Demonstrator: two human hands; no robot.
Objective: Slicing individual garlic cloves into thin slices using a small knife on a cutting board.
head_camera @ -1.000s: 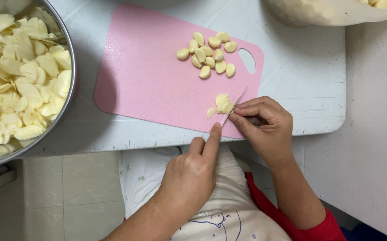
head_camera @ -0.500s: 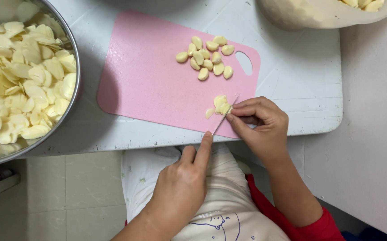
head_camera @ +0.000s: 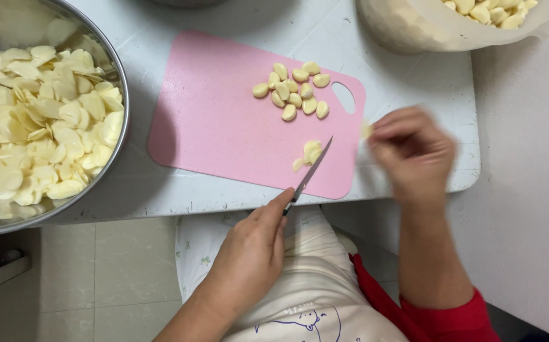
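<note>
While the view looks straight down at the work, the following is recorded.

Surface: white surface (head_camera: 414, 101) carrying a pink cutting board (head_camera: 224, 120), with a steel bowl (head_camera: 119, 95) at its left edge.

Knife: small knife (head_camera: 312, 168), blade tip resting on the board beside the cut pieces, handle running back off the near edge into the left hand.

Left hand: left hand (head_camera: 249, 253) has its fingers closed around the knife handle, forefinger extended along the top toward the blade.

Right hand: right hand (head_camera: 414, 152) is blurred in motion just past the board's right edge. A pale piece shows at its fingertips, but whether the fingers grip it or are apart I cannot tell.

Cut garlic: small heap of garlic slices (head_camera: 309, 152) lies on the board touching the blade's left side.

Whole cloves: peeled garlic cloves (head_camera: 293, 88) sit clustered near the board's handle hole, well apart from the knife.

Bowl contents: bowl is filled with sliced garlic (head_camera: 40, 126).

Far stock: more cloves in a pale bag (head_camera: 414, 28) at the top right.

Handling judgement: cloves appear light, firm and smooth, likely to roll or slip under a blade; best pinched across the broad sides, flat face down. Slices look thin and brittle, better swept than pinched.
</note>
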